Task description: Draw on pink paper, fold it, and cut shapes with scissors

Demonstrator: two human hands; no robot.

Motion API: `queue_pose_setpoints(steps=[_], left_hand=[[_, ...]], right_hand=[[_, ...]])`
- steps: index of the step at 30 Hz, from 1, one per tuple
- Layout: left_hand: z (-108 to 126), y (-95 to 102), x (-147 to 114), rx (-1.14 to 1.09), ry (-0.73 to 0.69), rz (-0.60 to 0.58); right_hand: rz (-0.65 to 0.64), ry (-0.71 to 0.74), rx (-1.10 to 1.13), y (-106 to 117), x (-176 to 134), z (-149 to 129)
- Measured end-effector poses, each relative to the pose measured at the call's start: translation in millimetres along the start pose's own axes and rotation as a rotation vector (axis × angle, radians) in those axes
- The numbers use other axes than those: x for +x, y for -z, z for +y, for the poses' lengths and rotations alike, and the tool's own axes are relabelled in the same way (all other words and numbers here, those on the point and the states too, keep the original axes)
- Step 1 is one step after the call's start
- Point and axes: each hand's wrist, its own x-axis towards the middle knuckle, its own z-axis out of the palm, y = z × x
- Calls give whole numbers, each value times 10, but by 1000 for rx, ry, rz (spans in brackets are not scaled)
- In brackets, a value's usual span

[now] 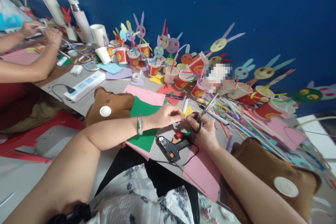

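Observation:
My right hand [206, 131] grips a pair of scissors [209, 105], fingers around the dark handles and blades angled up and away to the right. Close beside it, my left hand [169, 115] pinches a small yellow piece [183, 115], perhaps paper; the fingertips hide part of it. The two hands almost meet. Below them a black hot glue gun [168, 148] lies on the table near a red-tipped object [179, 135]. Green paper [145, 140] and pink paper [202, 171] lie under and around my forearms.
Paper cups with rabbit-faced figures [154, 66] line the blue wall. Loose straws and sticks [246, 122] spread on the right. Brown cushions [110, 103] flank my arms. A power strip [85, 85] lies left; beyond it another person's hands [52, 36] work.

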Motion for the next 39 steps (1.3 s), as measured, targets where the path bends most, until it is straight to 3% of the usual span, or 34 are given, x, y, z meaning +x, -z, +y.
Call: queue_pose_setpoints(steps=[10, 23, 32, 39], left_hand=[[54, -23, -63, 172, -4, -38], [16, 7, -20, 87, -39, 0], [98, 41, 5, -235, 43, 42], [171, 67, -22, -334, 29, 102]], right_hand=[[-25, -20, -6, -9, -18, -47], [-27, 24, 50, 5, -22, 4], [14, 4, -39, 0, -9, -39], [-199, 12, -76, 20, 23, 44]])
